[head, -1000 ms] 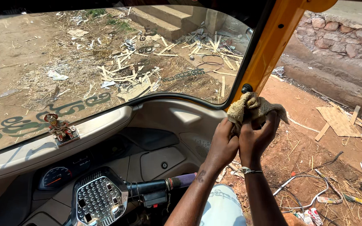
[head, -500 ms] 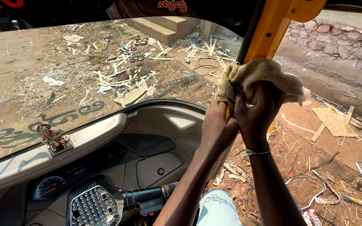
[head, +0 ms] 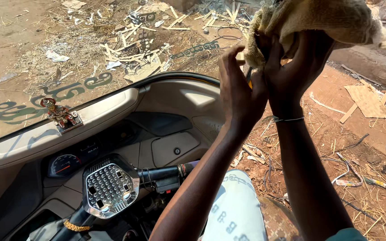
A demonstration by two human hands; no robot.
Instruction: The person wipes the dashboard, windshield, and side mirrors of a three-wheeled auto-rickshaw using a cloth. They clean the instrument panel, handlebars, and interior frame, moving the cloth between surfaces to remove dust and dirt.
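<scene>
Both hands raised at the vehicle's right front pillar: the right hand (head: 298, 71) has its fingers bunched into a tan cloth (head: 318, 20), while the left hand (head: 240, 89) has its fingers curled around the cloth's lower edge. Risk: a loosened grip would likely drop the cloth onto the littered ground (head: 358, 134) outside the open side.

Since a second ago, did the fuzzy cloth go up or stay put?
Yes. The cloth went up the yellow pillar: it was bunched low beside the windshield's corner, and now both hands, left hand and right hand, hold it higher.
</scene>
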